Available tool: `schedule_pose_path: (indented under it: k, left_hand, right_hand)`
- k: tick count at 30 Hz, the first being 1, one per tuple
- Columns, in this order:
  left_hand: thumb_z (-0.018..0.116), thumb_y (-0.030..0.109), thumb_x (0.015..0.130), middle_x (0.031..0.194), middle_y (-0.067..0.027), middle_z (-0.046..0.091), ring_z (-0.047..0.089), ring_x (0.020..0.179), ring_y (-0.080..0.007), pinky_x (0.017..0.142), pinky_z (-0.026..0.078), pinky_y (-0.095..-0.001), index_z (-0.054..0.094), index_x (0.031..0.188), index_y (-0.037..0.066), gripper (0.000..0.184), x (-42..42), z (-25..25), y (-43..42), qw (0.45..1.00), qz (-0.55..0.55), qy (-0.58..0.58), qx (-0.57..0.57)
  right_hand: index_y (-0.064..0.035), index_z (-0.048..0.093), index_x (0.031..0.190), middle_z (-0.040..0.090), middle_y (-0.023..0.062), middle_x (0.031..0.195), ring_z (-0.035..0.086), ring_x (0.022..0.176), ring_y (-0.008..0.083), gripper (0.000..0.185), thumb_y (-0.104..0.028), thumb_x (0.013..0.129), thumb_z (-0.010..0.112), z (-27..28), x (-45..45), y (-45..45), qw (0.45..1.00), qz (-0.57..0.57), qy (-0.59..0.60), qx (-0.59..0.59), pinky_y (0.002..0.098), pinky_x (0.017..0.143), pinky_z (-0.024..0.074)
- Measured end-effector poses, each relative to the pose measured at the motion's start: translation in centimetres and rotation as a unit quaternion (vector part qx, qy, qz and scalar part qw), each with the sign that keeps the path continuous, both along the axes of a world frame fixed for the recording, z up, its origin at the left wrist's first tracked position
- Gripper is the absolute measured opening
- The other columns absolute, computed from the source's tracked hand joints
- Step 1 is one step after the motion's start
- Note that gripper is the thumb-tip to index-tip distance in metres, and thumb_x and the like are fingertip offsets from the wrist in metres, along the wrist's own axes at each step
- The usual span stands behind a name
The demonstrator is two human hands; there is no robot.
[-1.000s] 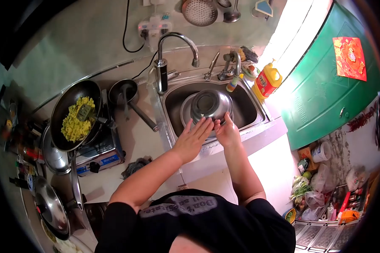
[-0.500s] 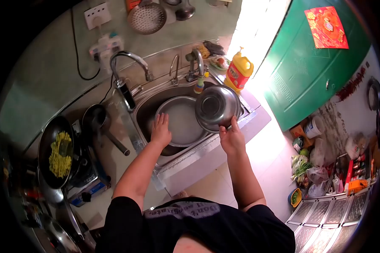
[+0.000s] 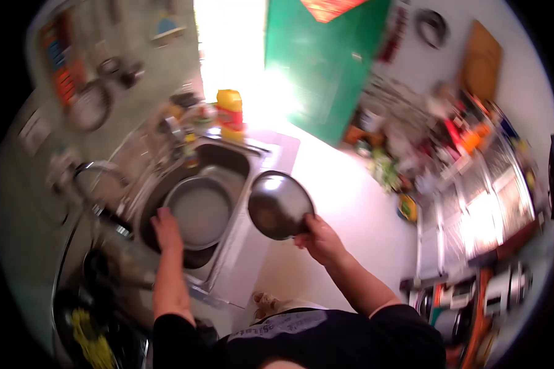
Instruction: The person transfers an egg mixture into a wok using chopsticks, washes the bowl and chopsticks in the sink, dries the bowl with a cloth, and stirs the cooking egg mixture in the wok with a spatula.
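My right hand [image 3: 321, 240] grips the rim of a shiny metal bowl [image 3: 280, 205], held off the sink's right side above the floor. My left hand [image 3: 168, 229] has its fingers apart at the left rim of a wide metal basin [image 3: 200, 212], which sits in the sink [image 3: 210, 269]. Whether the fingers touch the basin's rim is unclear because of blur. The curved faucet [image 3: 101, 167] stands left of the basin.
Behind the sink stands a yellow-and-red bottle [image 3: 229, 115]. A green door [image 3: 326, 67] is at the top. Bags and vegetables [image 3: 385, 169] lie at the right, near a metal rack [image 3: 474, 209]. A pan with yellow food [image 3: 89, 338] is at the lower left.
The view has swung right. My right hand has carried the bowl from over the sink out to the right, and the bowl has turned. My left hand stays by the basin.
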State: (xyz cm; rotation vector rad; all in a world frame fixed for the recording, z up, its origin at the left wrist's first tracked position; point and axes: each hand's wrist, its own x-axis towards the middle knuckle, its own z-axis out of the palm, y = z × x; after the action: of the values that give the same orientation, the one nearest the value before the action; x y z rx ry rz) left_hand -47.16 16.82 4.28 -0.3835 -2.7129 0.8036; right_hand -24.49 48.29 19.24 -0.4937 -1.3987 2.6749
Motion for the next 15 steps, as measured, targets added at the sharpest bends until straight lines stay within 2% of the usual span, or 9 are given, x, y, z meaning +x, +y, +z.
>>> schedule_pose_path:
  k: [2, 3, 6, 7, 8, 10, 13, 14, 15]
  left_hand:
    - [0.048, 0.007, 0.072, 0.122, -0.0172, 0.037, 0.032, 0.115, -0.0312, 0.09, 0.031, -0.0451, 0.049, 0.106, 0.004, 0.034, 2.2, 4.0, 2.1, 0.924, 0.05, -0.149, 0.348]
    - [0.048, 0.005, 0.071, 0.122, -0.0183, 0.037, 0.035, 0.113, -0.0306, 0.091, 0.032, -0.0377, 0.049, 0.108, 0.003, 0.037, 0.5, 3.7, 1.7, 0.801, 0.141, -0.309, 0.493]
    - [0.045, 0.0, 0.068, 0.126, -0.0183, 0.033, 0.034, 0.115, -0.0303, 0.093, 0.031, -0.0329, 0.041, 0.118, 0.008, 0.051, 1.0, 2.0, 2.9, 0.756, 0.103, -0.247, 0.597]
    - [0.045, -0.003, 0.066, 0.128, -0.0185, 0.03, 0.03, 0.118, -0.0296, 0.095, 0.029, -0.033, 0.029, 0.127, 0.013, 0.064, 1.7, 0.4, 3.1, 0.799, -0.014, -0.144, 0.584]
    - [0.046, -0.003, 0.066, 0.13, -0.0185, 0.026, 0.025, 0.122, -0.0282, 0.096, 0.028, -0.0321, 0.02, 0.13, 0.012, 0.071, 5.3, 5.0, 6.2, 0.924, 0.108, -0.088, 0.356]
    - [0.047, 0.001, 0.068, 0.123, -0.0202, 0.037, 0.035, 0.115, -0.0304, 0.092, 0.032, -0.0335, 0.034, 0.122, 0.005, 0.056, 6.4, 4.9, 6.8, 0.957, 0.095, 0.021, 0.273]
    - [0.048, 0.006, 0.073, 0.088, -0.0134, 0.058, 0.056, 0.074, -0.0231, 0.071, 0.043, -0.0301, 0.057, 0.089, -0.001, 0.02, -0.4, -1.9, 4.1, 0.689, -0.012, -0.214, 0.693]
    - [0.044, 0.001, 0.073, 0.079, -0.0072, 0.056, 0.052, 0.068, -0.0154, 0.065, 0.042, -0.0257, 0.054, 0.092, -0.001, 0.022, 1.4, -0.9, 6.8, 0.663, -0.137, -0.197, 0.709]
    - [0.041, -0.003, 0.072, 0.088, -0.0041, 0.051, 0.049, 0.069, -0.0122, 0.062, 0.041, -0.0234, 0.05, 0.102, 0.004, 0.032, 4.2, 2.3, 10.0, 0.583, -0.067, -0.344, 0.733]
  right_hand:
    - [-0.0025, 0.051, 0.088, 0.056, 0.0068, 0.072, 0.056, 0.059, 0.0127, 0.021, -0.022, 0.087, 0.043, 1.4, 3.0, 0.4, 0.982, 0.012, 0.028, 0.184, 0.0226, 0.053, 0.0441]
    - [-0.002, 0.051, 0.087, 0.055, 0.006, 0.073, 0.056, 0.06, 0.0123, 0.018, -0.02, 0.086, 0.045, 0.5, 4.4, 0.7, 0.969, -0.016, 0.041, 0.242, 0.0223, 0.055, 0.0441]
    - [-0.0008, 0.052, 0.082, 0.052, 0.0063, 0.078, 0.055, 0.066, 0.0158, 0.007, -0.007, 0.081, 0.05, 0.1, 7.6, 2.5, 0.813, -0.084, 0.087, 0.569, 0.0234, 0.059, 0.0445]
    - [-0.0026, 0.053, 0.082, 0.052, 0.0073, 0.079, 0.055, 0.068, 0.0183, 0.005, -0.006, 0.079, 0.052, 0.5, 9.0, 3.2, 0.771, -0.083, 0.074, 0.627, 0.025, 0.06, 0.0447]
    - [-0.0044, 0.054, 0.082, 0.052, 0.0083, 0.079, 0.055, 0.069, 0.0208, 0.005, -0.005, 0.076, 0.054, 1.0, 10.5, 3.6, 0.725, -0.083, 0.057, 0.681, 0.0266, 0.06, 0.0449]
    - [-0.0055, 0.054, 0.082, 0.052, 0.0089, 0.08, 0.054, 0.069, 0.0237, 0.008, -0.005, 0.074, 0.055, 0.8, 13.5, 4.5, 0.711, -0.103, 0.041, 0.694, 0.029, 0.06, 0.0449]
    - [-0.0071, 0.054, 0.083, 0.051, 0.0098, 0.082, 0.052, 0.071, 0.0284, 0.012, -0.006, 0.071, 0.057, -0.6, 17.3, 6.5, 0.688, -0.134, 0.042, 0.712, 0.0346, 0.061, 0.0448]
    - [-0.0072, 0.053, 0.086, 0.05, 0.0104, 0.084, 0.052, 0.072, 0.0295, 0.013, -0.009, 0.073, 0.054, -1.5, 18.4, 7.4, 0.678, -0.122, 0.018, 0.725, 0.0363, 0.061, 0.0444]
    - [-0.0076, 0.051, 0.087, 0.049, 0.0106, 0.085, 0.052, 0.073, 0.0291, 0.013, -0.012, 0.075, 0.051, -1.3, 19.5, 7.9, 0.675, -0.098, -0.013, 0.731, 0.0367, 0.061, 0.0441]
